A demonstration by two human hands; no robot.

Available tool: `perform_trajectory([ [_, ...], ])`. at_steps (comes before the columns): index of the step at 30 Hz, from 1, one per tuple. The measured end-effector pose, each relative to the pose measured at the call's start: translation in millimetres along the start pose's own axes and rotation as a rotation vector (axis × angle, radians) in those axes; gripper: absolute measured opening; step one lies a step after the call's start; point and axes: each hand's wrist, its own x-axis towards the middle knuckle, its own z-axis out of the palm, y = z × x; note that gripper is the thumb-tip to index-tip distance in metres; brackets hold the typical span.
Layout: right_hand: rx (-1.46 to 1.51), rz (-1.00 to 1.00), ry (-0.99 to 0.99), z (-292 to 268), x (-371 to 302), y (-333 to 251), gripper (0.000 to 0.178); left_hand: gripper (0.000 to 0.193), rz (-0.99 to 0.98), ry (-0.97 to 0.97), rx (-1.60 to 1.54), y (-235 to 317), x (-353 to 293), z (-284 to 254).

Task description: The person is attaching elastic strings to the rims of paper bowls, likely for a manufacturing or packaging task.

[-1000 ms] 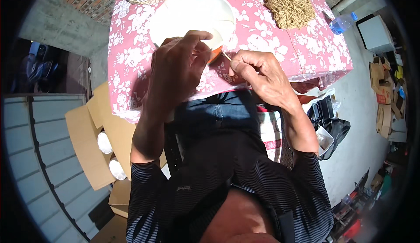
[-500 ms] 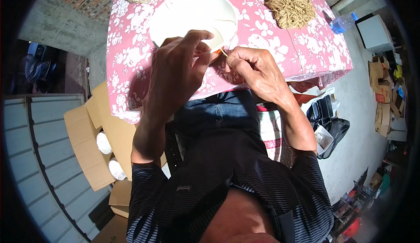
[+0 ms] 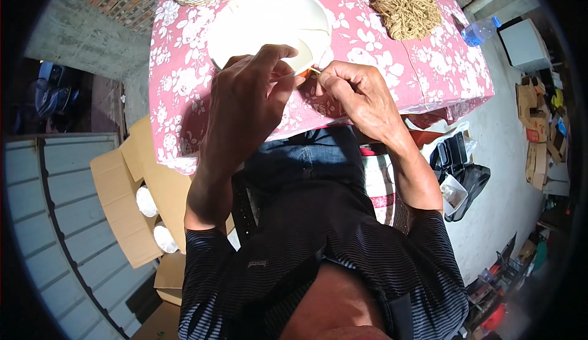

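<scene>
Pale cord [image 3: 314, 70]; right hand [image 3: 360, 92] pinches it; left hand [image 3: 252, 92] arched, half-curled.

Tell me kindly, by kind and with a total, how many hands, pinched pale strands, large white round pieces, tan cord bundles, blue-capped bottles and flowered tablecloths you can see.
Hands, left hand and right hand: 2
Pinched pale strand: 1
Large white round piece: 1
Tan cord bundle: 1
Blue-capped bottle: 1
Flowered tablecloth: 1
Total: 7
</scene>
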Motion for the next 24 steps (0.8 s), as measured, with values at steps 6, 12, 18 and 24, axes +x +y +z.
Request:
perform_trajectory([
  [6, -0.032, -0.066, 0.016, 3, 1, 1, 0.023, 0.030, 0.022, -0.027, 0.022, 2, 0, -2],
  [12, 0.010, -0.068, 0.021, 6, 2, 2, 0.024, 0.029, 0.051, 0.001, 0.019, 1, -1, 0],
  [18, -0.041, -0.107, 0.039, 7, 6, 3, 0.024, 0.027, 0.043, -0.010, -0.036, 3, 2, 0],
  [24, -0.056, -0.126, 0.035, 8, 8, 0, 0.025, 0.018, 0.252, 0.016, -0.010, -10, 8, -3],
])
